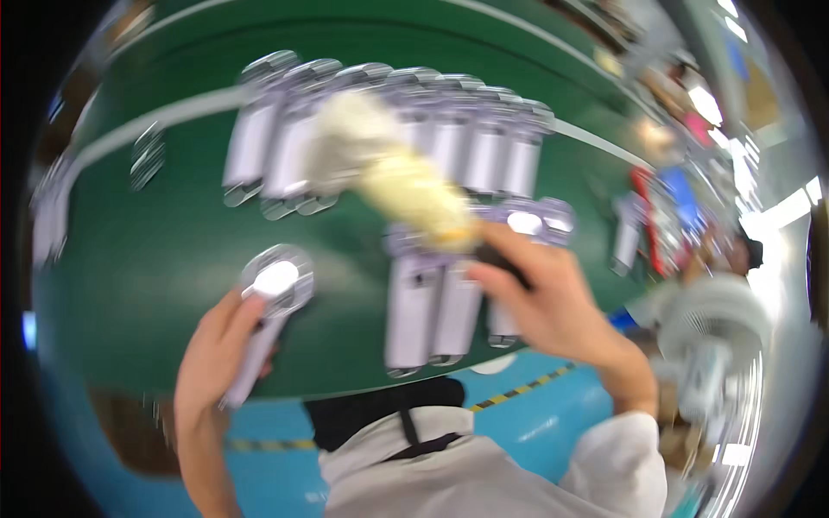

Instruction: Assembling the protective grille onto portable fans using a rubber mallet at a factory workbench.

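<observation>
My left hand (214, 350) is closed around the pale lavender handle of a handheld device with a round, shiny, clear-rimmed head (278, 281). At the right, my right hand (553, 298) grips the dark handle of a brush-like tool (414, 194), which has a yellow middle and a whitish, fluffy-looking end. Motion blurs the tool, so its exact kind is unclear. It reaches up and left, partly covering a row of similar lavender devices (449, 147) farther back. More of these devices (410, 306) lie just left of and beneath my right hand.
A green work table (155, 311) with a curved-looking near edge carries everything. At far left are another device (52, 211) and a small dark-and-clear round piece (148, 157). To the right are a red-edged bin (648, 220), a fan (715, 315) and blurred people.
</observation>
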Available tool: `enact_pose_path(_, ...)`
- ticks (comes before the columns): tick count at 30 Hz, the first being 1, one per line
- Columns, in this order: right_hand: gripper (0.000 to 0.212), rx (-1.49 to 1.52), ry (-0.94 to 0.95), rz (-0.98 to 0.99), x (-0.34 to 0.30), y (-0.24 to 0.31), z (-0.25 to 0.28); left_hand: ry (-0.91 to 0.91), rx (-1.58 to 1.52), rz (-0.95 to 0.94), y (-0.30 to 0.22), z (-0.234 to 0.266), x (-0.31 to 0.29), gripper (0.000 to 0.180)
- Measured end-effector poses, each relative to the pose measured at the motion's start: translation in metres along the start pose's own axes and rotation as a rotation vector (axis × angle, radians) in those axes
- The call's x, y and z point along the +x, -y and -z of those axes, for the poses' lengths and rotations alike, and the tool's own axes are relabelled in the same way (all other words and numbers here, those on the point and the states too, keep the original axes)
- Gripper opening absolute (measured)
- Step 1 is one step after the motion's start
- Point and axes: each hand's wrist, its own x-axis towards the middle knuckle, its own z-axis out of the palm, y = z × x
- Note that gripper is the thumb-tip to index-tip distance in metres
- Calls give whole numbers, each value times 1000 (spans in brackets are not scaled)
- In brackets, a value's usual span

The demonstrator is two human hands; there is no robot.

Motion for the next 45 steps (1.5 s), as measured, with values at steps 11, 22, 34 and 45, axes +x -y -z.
enact_pose_path(11, 36, -43, 133, 148, 27, 13, -33, 105, 183, -61, -5, 16, -9, 46)
enact_pose_path(22, 38, -173, 76, 242, 30, 17, -31, 121, 207, -105, -2, 15, -5, 54)
enact_pose_path(34, 39, -224, 109, 245, 13, 4, -28, 117, 216, -79, -5, 14, -8, 48)
enact_pose_path(45, 42, -305, 77, 217, -2, 8, -31, 70, 167, -79, 1, 10, -7, 54)
